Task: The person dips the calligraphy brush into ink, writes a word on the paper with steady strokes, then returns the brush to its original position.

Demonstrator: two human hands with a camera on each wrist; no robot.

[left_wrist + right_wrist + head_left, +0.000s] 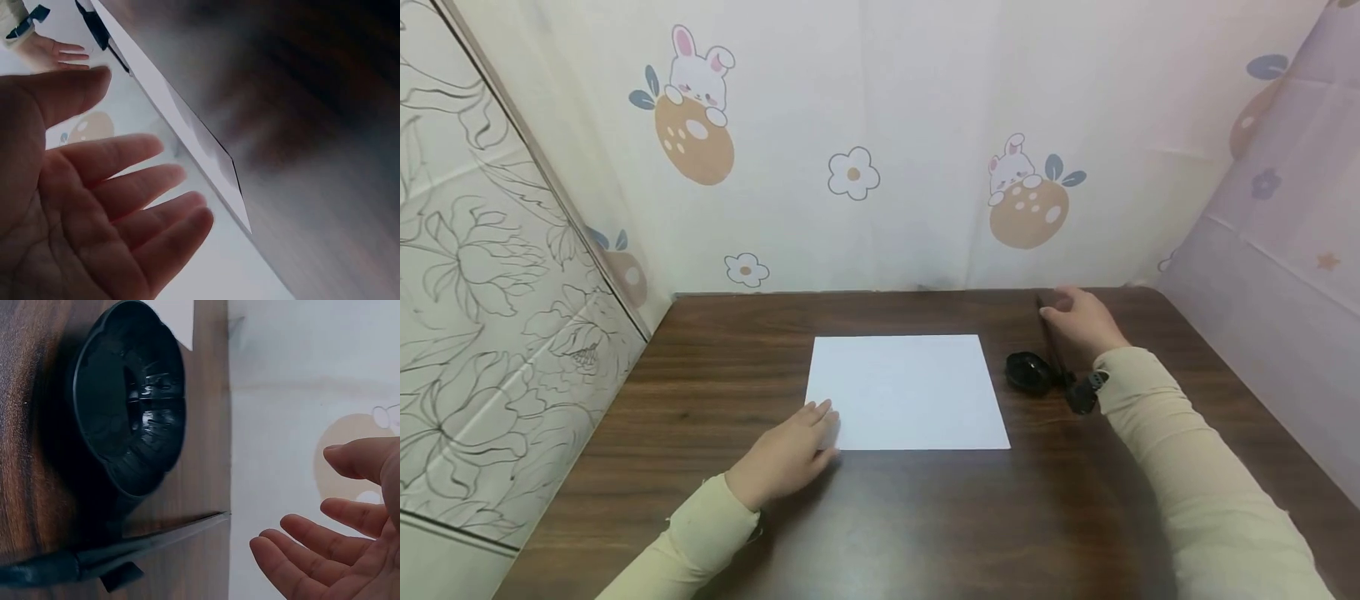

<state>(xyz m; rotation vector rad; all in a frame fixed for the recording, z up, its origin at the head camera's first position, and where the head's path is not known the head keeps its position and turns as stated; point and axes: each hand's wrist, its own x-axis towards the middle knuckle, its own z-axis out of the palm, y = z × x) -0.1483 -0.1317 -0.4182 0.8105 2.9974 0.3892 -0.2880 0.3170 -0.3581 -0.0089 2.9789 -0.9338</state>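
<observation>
A blank white sheet of paper lies on the brown wooden table. My left hand is at its near left corner, palm down, fingertips overlapping the edge; the left wrist view shows those fingers straight and apart. To the right of the paper stands a small black dish with a scalloped rim and a glossy dark inside. Beside it lies a slim dark rod, like a brush, with a thicker black part at one end. Above the rod's far end is my right hand, its fingers spread and holding nothing.
A small black block sits against the rod. Behind the table hangs a pale curtain with rabbits and flowers, and a floral panel rises at the left. Each wrist carries a dark strapped device.
</observation>
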